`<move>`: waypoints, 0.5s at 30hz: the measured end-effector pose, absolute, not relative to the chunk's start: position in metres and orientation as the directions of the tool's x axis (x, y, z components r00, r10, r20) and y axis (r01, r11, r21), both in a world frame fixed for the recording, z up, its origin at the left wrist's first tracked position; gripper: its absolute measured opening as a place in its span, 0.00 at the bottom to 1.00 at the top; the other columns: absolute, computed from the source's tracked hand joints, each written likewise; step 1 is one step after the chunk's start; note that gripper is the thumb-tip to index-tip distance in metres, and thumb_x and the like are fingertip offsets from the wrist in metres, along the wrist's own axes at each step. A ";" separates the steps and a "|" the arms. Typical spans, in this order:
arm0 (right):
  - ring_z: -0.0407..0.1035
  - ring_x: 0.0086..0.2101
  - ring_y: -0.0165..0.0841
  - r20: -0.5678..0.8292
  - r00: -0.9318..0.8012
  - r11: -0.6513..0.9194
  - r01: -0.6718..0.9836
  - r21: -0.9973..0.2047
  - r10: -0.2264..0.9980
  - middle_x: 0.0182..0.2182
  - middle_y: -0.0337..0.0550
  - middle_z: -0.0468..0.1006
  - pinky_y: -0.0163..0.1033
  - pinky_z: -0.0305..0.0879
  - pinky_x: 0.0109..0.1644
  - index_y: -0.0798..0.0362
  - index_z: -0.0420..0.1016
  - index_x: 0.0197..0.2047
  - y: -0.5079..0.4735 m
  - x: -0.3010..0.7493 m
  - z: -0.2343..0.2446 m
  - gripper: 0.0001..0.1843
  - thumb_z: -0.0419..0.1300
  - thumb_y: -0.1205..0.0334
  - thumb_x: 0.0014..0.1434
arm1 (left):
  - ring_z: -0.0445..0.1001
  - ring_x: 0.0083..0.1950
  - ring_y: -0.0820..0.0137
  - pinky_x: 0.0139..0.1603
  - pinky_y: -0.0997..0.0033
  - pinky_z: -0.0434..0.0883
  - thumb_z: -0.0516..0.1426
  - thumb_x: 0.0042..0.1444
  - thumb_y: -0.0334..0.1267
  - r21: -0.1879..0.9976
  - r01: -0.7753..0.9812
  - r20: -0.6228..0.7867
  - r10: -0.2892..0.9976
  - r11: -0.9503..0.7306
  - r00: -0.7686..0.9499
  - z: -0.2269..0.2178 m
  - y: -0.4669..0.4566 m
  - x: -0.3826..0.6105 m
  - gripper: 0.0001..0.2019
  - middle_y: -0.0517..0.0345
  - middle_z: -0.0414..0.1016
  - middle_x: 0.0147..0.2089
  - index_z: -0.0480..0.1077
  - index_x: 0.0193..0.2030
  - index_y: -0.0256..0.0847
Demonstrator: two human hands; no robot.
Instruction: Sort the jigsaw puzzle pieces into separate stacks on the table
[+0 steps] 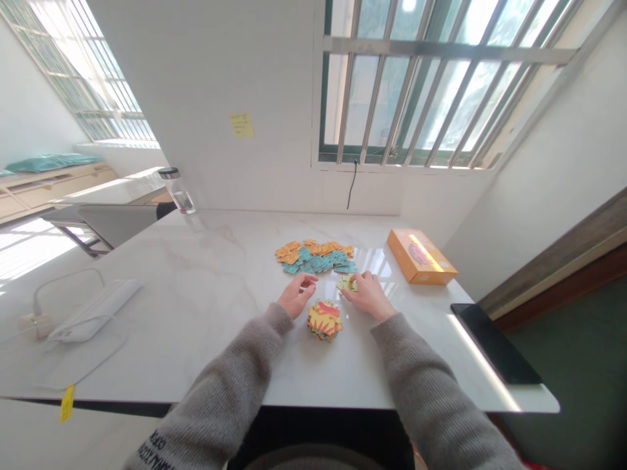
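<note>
Small yellow-green pieces are seen at the fingertips of the right hand, set on the white table just to the left of that hand and partly covered by it. The right hand is bent downward with its fingers drawn in toward the thumb; the pieces are met at their right edge, but whether any of them is gripped cannot be told. The left hand is held half open, the fingers loosely curled and turned toward the right hand, and nothing is seen to be grasped by it.

Between the two wrists, a little nearer to the body, a stack of yellow and red pieces is placed, and neither hand is seen to be laid on it. Beyond both hands, a spread of teal pieces is backed by a band of orange pieces, the two being set against each other. The yellow-green pieces are thus flanked by the teal pieces on the far side and by the stack on the near side. Farther right, an orange box is set near the table's edge.
</note>
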State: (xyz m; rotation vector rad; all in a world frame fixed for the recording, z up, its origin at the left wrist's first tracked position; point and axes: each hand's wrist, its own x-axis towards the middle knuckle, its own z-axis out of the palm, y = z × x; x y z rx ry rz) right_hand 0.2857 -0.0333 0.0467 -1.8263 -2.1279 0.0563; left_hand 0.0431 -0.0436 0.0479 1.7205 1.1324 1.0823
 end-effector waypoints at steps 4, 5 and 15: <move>0.66 0.44 0.46 0.231 -0.179 0.233 0.945 -0.230 0.956 0.42 0.53 0.74 0.46 0.60 0.50 0.52 0.73 0.40 -0.034 0.282 0.050 0.15 0.64 0.49 0.58 | 0.75 0.45 0.64 0.47 0.61 0.72 0.54 0.60 0.46 0.926 0.253 0.216 0.943 -0.279 0.251 0.044 -0.041 0.042 0.15 0.51 0.73 0.44 0.70 0.48 0.39; 0.66 0.44 0.45 0.215 -0.208 0.259 0.934 -0.247 0.954 0.41 0.51 0.75 0.45 0.60 0.49 0.52 0.73 0.38 -0.034 0.282 0.050 0.13 0.62 0.50 0.60 | 0.74 0.44 0.64 0.46 0.62 0.72 0.53 0.61 0.46 0.930 0.239 0.216 0.941 -0.280 0.260 0.043 -0.041 0.042 0.14 0.51 0.73 0.44 0.69 0.48 0.39; 0.65 0.53 0.51 0.040 -0.193 0.196 0.940 -0.277 0.980 0.50 0.55 0.71 0.47 0.61 0.52 0.51 0.71 0.57 -0.038 0.307 0.051 0.30 0.68 0.50 0.53 | 0.74 0.40 0.67 0.42 0.65 0.71 0.52 0.62 0.47 0.950 0.165 0.214 0.939 -0.264 0.270 0.049 -0.042 0.042 0.15 0.53 0.72 0.41 0.69 0.47 0.38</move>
